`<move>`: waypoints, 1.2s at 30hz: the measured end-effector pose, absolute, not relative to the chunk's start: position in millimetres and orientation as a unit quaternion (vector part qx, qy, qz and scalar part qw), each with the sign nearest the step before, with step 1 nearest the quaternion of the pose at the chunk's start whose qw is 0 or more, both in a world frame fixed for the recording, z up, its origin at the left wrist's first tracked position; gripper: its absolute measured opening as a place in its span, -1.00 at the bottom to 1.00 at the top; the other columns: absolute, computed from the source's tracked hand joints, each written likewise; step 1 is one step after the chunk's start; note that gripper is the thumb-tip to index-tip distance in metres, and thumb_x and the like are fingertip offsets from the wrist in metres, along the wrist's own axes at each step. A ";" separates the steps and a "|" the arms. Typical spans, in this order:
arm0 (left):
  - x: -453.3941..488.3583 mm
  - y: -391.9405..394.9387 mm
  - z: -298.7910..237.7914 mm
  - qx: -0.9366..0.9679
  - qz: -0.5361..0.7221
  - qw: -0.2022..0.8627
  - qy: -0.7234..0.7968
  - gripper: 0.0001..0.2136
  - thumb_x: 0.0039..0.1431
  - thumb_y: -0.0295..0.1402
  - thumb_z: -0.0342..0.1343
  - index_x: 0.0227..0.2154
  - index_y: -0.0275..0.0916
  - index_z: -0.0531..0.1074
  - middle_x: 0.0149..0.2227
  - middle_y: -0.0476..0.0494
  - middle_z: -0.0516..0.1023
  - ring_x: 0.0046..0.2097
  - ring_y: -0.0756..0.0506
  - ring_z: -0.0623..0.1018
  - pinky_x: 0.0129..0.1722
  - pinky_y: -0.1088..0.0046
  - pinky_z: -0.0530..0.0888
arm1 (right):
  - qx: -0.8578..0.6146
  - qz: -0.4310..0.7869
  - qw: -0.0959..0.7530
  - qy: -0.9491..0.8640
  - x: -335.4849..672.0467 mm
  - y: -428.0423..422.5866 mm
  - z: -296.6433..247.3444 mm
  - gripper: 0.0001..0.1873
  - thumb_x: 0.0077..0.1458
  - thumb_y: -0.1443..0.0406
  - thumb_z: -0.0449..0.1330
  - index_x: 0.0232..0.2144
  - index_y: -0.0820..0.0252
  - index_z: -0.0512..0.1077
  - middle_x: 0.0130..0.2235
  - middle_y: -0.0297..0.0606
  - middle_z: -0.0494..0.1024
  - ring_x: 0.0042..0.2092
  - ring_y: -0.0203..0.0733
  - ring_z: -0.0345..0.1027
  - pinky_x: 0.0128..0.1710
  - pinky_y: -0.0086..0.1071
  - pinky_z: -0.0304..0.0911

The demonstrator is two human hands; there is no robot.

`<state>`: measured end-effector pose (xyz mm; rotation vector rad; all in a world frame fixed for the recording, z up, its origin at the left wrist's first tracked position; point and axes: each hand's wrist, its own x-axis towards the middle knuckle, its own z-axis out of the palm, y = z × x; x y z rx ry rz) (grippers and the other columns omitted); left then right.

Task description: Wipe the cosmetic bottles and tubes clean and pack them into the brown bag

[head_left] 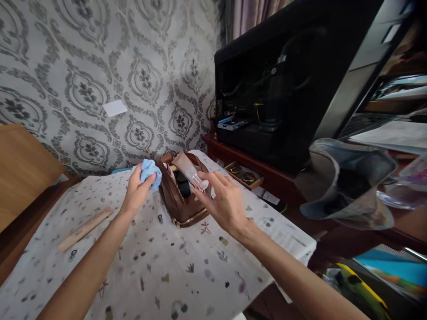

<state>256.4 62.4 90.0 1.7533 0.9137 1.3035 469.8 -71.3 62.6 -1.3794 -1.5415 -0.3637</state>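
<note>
My left hand is closed round a crumpled light blue cloth, held just left of a brown bag. The bag lies unzipped on a patterned sheet, and dark and pale items show inside it. In my right hand is a beige cosmetic tube with a clear cap, gripped by the cap end between thumb and fingers. The tube is tilted over the bag's opening. A flat, long beige item lies on the sheet to the left; its kind is unclear.
Behind the bag rises a patterned wall. To the right stand a large black computer case, a small open drawer with items in it, and a fabric pouch. A wooden board borders the left side.
</note>
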 end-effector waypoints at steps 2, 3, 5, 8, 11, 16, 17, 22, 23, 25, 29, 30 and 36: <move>255.9 65.1 81.8 0.692 0.500 0.385 0.351 -0.56 0.09 -0.16 0.30 0.01 -0.18 0.43 -0.02 -0.12 0.55 -0.01 -0.13 0.53 0.03 0.42 0.43 | -0.591 -0.180 0.438 -0.654 467.1 -57.1 63.4 -0.83 0.27 0.22 0.24 -0.11 0.13 0.48 -0.28 -0.26 0.59 -0.26 -0.13 0.43 -0.16 -0.26 0.15; 255.2 65.4 78.8 0.694 0.495 0.389 0.350 -0.56 0.09 -0.16 0.30 0.01 -0.18 0.43 -0.03 -0.12 0.55 -0.02 -0.12 0.54 0.03 0.43 0.44 | -0.597 -0.195 0.413 -0.659 465.3 -51.8 63.6 -0.84 0.28 0.24 0.23 -0.11 0.12 0.49 -0.29 -0.26 0.59 -0.24 -0.11 0.42 -0.12 -0.24 0.12; 253.3 64.3 75.3 0.699 0.484 0.391 0.353 -0.59 0.09 -0.16 0.30 -0.02 -0.18 0.43 -0.09 -0.09 0.55 -0.07 -0.10 0.54 -0.02 0.45 0.44 | -0.606 -0.220 0.377 -0.665 461.7 -44.4 64.3 -0.86 0.29 0.26 0.20 -0.12 0.12 0.50 -0.28 -0.24 0.60 -0.18 -0.07 0.40 -0.04 -0.20 0.07; 250.2 59.8 75.4 0.704 0.467 0.386 0.371 -0.66 0.09 -0.17 0.28 -0.12 -0.20 0.44 -0.20 -0.06 0.54 -0.16 -0.09 0.52 -0.13 0.49 0.44 | -0.617 -0.240 0.352 -0.662 457.1 -38.4 66.5 -0.86 0.32 0.27 0.16 -0.14 0.11 0.50 -0.23 -0.23 0.62 -0.13 -0.03 0.36 0.06 -0.15 -0.01; 248.3 55.1 75.9 0.707 0.451 0.389 0.381 -0.69 0.08 -0.18 0.28 -0.16 -0.21 0.44 -0.24 -0.07 0.52 -0.20 -0.09 0.51 -0.19 0.49 0.43 | -0.621 -0.234 0.332 -0.670 452.9 -33.0 68.5 -0.88 0.30 0.27 0.17 -0.18 0.12 0.51 -0.24 -0.21 0.63 -0.12 -0.02 0.33 0.10 -0.11 -0.06; 245.4 53.6 67.2 0.711 0.440 0.398 0.379 -0.68 0.09 -0.18 0.27 -0.14 -0.20 0.43 -0.22 -0.06 0.53 -0.19 -0.09 0.52 -0.17 0.49 0.44 | -0.625 -0.218 0.309 -0.683 446.9 -24.4 70.4 -0.90 0.26 0.27 0.19 -0.29 0.13 0.50 -0.30 -0.20 0.62 -0.13 -0.01 0.32 0.07 -0.12 -0.03; 244.5 53.9 64.7 0.708 0.438 0.403 0.380 -0.66 0.09 -0.18 0.27 -0.11 -0.19 0.43 -0.18 -0.07 0.54 -0.16 -0.09 0.52 -0.14 0.49 0.45 | -0.625 -0.217 0.306 -0.684 446.5 -23.6 70.7 -0.89 0.26 0.28 0.18 -0.29 0.13 0.50 -0.30 -0.19 0.61 -0.12 -0.01 0.32 0.06 -0.13 -0.03; 238.4 53.5 57.1 0.699 0.411 0.430 0.396 -0.62 0.12 -0.14 0.27 -0.05 -0.17 0.40 -0.13 -0.11 0.54 -0.13 -0.11 0.54 -0.16 0.48 0.47 | -0.613 -0.204 0.280 -0.710 449.6 -24.7 69.4 -0.87 0.27 0.29 0.15 -0.26 0.14 0.50 -0.22 -0.15 0.60 -0.06 0.02 0.31 -0.02 -0.15 0.04; 237.7 52.8 56.8 0.700 0.404 0.431 0.400 -0.63 0.13 -0.14 0.26 -0.06 -0.17 0.40 -0.14 -0.12 0.53 -0.14 -0.11 0.54 -0.18 0.48 0.46 | -0.607 -0.198 0.275 -0.719 451.0 -25.2 68.0 -0.87 0.27 0.27 0.16 -0.25 0.15 0.51 -0.20 -0.14 0.59 -0.05 0.03 0.31 -0.03 -0.15 0.05; 237.3 51.4 56.8 0.706 0.397 0.428 0.402 -0.66 0.14 -0.14 0.24 -0.09 -0.17 0.40 -0.19 -0.10 0.52 -0.17 -0.10 0.53 -0.21 0.49 0.45 | -0.596 -0.185 0.270 -0.733 453.6 -26.1 64.5 -0.85 0.26 0.24 0.18 -0.22 0.17 0.51 -0.16 -0.13 0.59 -0.04 0.04 0.30 -0.02 -0.14 0.06; 239.2 49.8 56.3 0.708 0.402 0.433 0.388 -0.71 0.11 -0.17 0.24 -0.18 -0.18 0.38 -0.31 -0.02 0.46 -0.28 -0.05 0.47 -0.26 0.51 0.43 | -0.584 -0.171 0.278 -0.744 457.4 -26.3 59.6 -0.84 0.29 0.27 0.14 -0.18 0.17 0.51 -0.12 -0.14 0.59 -0.03 0.02 0.31 0.02 -0.15 0.07; 239.6 50.0 55.7 0.706 0.403 0.436 0.387 -0.71 0.10 -0.17 0.25 -0.19 -0.18 0.38 -0.32 0.00 0.44 -0.29 -0.04 0.46 -0.26 0.52 0.43 | -0.583 -0.169 0.279 -0.744 458.0 -25.9 59.7 -0.83 0.30 0.27 0.12 -0.18 0.17 0.51 -0.12 -0.14 0.59 -0.03 0.02 0.32 0.02 -0.15 0.07; 238.0 53.1 49.7 0.709 0.404 0.429 0.387 -0.71 0.08 -0.18 0.27 -0.21 -0.19 0.38 -0.33 0.01 0.42 -0.28 -0.03 0.43 -0.23 0.51 0.41 | -0.611 -0.162 0.246 -0.735 457.0 -18.7 72.3 -0.73 0.37 0.19 0.07 -0.17 0.22 0.51 -0.13 -0.05 0.61 -0.01 0.06 0.33 0.02 -0.12 0.08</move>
